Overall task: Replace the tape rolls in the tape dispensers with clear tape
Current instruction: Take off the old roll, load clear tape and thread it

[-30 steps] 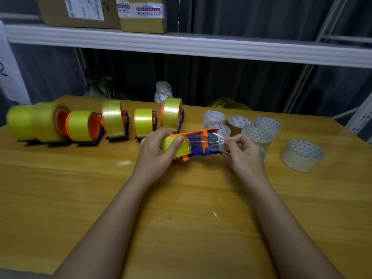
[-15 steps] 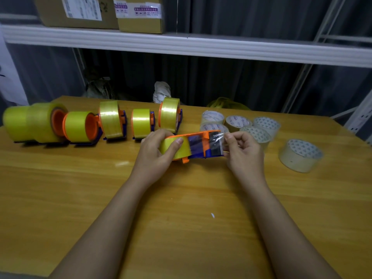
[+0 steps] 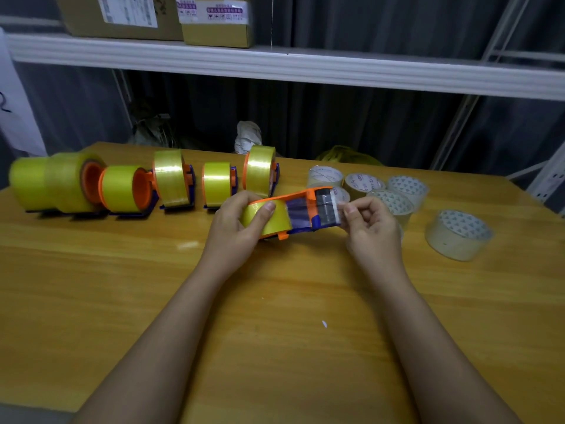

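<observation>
Over the counter (image 3: pixel 91 286), your left hand (image 3: pixel 235 231) grips a dispenser (image 3: pixel 305 209) with its yellow roll (image 3: pixel 269 217) on while your right hand (image 3: pixel 371 229) pinches the tape end (image 3: pixel 331 206), so no swap looks done: the clear rolls (image 3: pixel 458 235) wait alongside.
</observation>
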A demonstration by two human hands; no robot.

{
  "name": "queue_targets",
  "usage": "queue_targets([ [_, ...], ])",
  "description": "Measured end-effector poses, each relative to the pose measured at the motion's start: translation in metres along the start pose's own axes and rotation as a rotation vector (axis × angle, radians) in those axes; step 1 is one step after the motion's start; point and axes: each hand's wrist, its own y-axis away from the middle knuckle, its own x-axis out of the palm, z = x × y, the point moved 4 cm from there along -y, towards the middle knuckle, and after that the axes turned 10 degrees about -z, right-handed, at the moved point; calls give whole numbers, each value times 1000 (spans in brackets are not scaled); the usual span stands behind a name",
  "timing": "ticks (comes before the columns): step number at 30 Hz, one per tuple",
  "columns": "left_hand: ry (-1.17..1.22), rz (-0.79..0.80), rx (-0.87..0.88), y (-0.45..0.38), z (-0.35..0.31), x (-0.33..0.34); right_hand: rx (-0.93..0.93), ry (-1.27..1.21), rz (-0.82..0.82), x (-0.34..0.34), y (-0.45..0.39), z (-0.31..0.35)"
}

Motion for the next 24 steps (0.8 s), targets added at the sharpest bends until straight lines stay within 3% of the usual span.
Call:
queue_targets([
  [10, 63, 91, -49, -1, 3, -2, 125, -150, -32, -3, -4, 3],
  [24, -21, 102, -142, -1, 2, -1, 31, -169, -10, -2, 0, 11],
])
